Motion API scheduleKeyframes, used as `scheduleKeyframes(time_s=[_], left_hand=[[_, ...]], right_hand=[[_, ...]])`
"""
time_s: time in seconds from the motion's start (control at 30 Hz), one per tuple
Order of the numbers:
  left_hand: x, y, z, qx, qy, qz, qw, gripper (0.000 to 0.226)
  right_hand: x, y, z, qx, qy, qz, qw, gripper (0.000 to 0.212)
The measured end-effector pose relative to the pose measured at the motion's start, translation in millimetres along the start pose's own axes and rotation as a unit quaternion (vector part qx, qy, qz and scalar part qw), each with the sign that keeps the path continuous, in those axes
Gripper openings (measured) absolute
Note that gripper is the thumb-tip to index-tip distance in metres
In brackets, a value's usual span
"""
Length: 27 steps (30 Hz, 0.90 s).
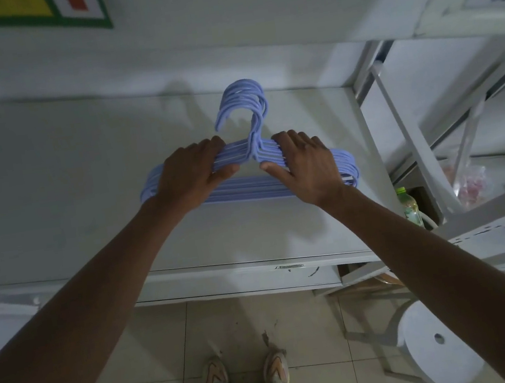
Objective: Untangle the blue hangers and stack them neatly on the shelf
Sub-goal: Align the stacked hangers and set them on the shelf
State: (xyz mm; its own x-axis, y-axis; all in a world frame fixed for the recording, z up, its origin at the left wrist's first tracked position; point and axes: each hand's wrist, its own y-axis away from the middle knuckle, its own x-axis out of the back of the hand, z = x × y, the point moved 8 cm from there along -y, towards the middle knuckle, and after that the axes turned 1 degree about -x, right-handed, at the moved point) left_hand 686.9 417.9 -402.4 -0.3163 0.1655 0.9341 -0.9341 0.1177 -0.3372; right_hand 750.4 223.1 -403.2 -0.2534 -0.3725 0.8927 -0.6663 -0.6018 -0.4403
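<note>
Here, on the white shelf (51, 185), the blue hangers (254, 188) lie gathered in one flat stack, hooks (244, 99) nested and pointing to twelve o'clock. My left hand (191, 177) at nine and right hand (302, 168) at three curl round the sloping shoulders, thumbs under. Light, stiff, slick plastic, I judge; gripping beside the necks should stop them fanning.

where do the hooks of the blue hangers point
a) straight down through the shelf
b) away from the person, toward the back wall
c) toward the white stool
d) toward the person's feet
b: the hooks rise on the far side of the blue hangers, beyond both hands, toward the back wall.
</note>
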Motion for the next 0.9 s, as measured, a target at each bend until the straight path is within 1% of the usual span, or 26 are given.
scheduleKeyframes(time_s=[0.07,0.13,0.27,0.33,0.5,0.7,0.8,0.9], left_hand=[[0,1,1,0.003,-0.004,0.002,1.0,0.078],[-1,0,-1,0.006,-0.01,0.003,1.0,0.079],[-3,-1,-4,0.005,0.002,0.005,1.0,0.065],[-2,1,-4,0.006,0.014,0.011,1.0,0.064],[1,6,0,0.006,0.012,0.038,0.999,0.066],[11,-2,0,0.002,-0.003,0.062,0.998,0.056],[16,-1,-4,0.004,0.006,0.066,0.998,0.06],[12,8,-10,0.022,0.014,0.053,0.998,0.065]], right_hand=[[0,2,2,-0.003,-0.012,-0.001,1.0,0.074],[-1,3,4,-0.012,-0.01,-0.003,1.0,0.074],[-3,10,18,-0.079,0.029,-0.004,0.996,0.075],[-2,13,22,-0.092,0.033,-0.008,0.995,0.079],[0,19,21,-0.091,0.03,0.008,0.995,0.077],[3,7,24,-0.098,0.013,0.001,0.995,0.074],[4,2,22,-0.093,0.02,0.011,0.995,0.072],[-3,4,14,-0.085,0.019,0.002,0.996,0.075]])
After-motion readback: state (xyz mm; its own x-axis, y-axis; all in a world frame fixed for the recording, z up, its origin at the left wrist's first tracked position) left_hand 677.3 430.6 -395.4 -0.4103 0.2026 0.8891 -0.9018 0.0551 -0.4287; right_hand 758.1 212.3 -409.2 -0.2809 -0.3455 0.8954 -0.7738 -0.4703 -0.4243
